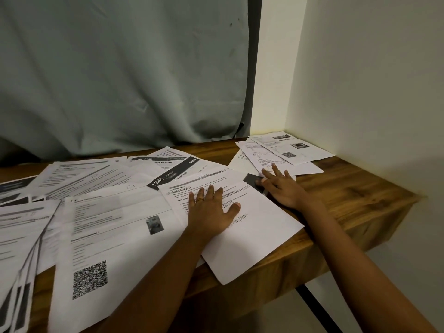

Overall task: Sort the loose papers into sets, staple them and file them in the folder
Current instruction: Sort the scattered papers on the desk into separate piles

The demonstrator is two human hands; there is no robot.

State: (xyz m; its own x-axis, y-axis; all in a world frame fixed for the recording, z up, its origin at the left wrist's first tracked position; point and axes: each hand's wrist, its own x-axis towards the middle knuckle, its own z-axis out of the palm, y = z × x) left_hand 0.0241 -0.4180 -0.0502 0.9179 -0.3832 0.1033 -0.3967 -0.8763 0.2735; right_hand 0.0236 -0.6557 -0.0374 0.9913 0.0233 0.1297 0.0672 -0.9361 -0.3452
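You are pressing your left hand flat, fingers spread, on a scribbled-over printed sheet that is hanging over the near edge of the wooden table. Your right hand is lying just beside it with straight fingers. Its thumb is touching a small dark object too hidden to identify, and its fingertips are reaching the small set of papers in the far corner. Loose papers are overlapping on your left, below a grey curtain.
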